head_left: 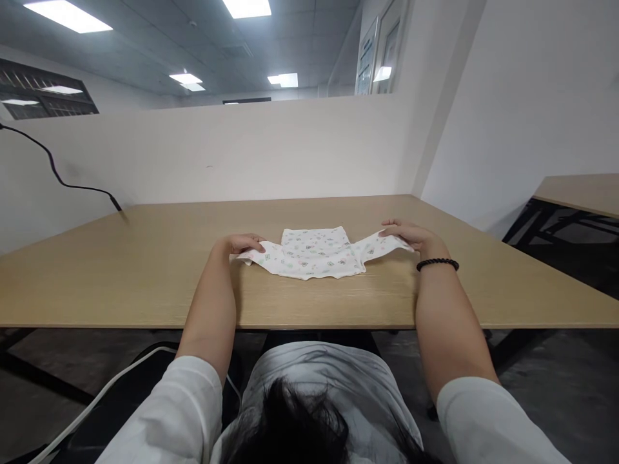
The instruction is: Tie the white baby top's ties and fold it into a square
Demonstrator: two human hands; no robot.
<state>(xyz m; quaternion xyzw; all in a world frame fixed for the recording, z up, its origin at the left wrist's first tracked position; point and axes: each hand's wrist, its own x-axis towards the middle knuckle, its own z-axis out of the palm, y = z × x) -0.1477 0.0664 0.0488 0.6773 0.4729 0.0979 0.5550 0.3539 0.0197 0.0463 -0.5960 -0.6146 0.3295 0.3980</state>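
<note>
A small white garment point(314, 252) with a tiny coloured print lies flat on the wooden table point(145, 270), its two sleeves spread out to the sides. My left hand point(239, 244) rests on the end of the left sleeve with fingers curled down over the cloth. Over on the other side, my right hand point(409, 235) pinches the end of the right sleeve; a black bead bracelet point(438, 263) circles that wrist. Both forearms reach across the near table edge.
A white partition wall point(242, 148) stands along the table's far edge. A black cable point(58, 177) hangs at the left and meets the table's far left corner. Another table point(580, 192) on a black frame stands to the right.
</note>
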